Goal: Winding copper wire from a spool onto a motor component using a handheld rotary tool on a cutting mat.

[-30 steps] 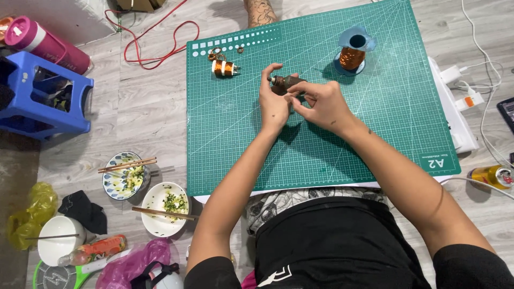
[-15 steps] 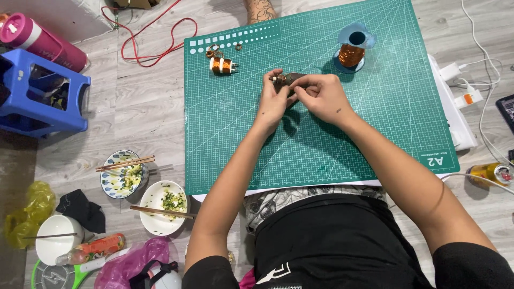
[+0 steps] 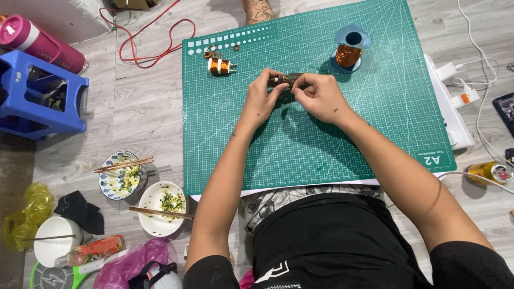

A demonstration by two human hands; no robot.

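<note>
Left hand [image 3: 262, 99] and right hand [image 3: 316, 97] grip a small motor rotor [image 3: 289, 80]

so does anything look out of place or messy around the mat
Yes: used bowls with chopsticks and food scraps sit on the floor left of the cutting mat, beside crumpled plastic bags. Both hands hold a small dark part over the mat.

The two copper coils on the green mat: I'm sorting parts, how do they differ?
The small copper-wound coil lies on its side near the cutting mat's far left corner; the copper wire spool stands upright, is bigger, and has blue flanges rather than pale ends. Both hold copper-coloured wire, untouched.
</note>
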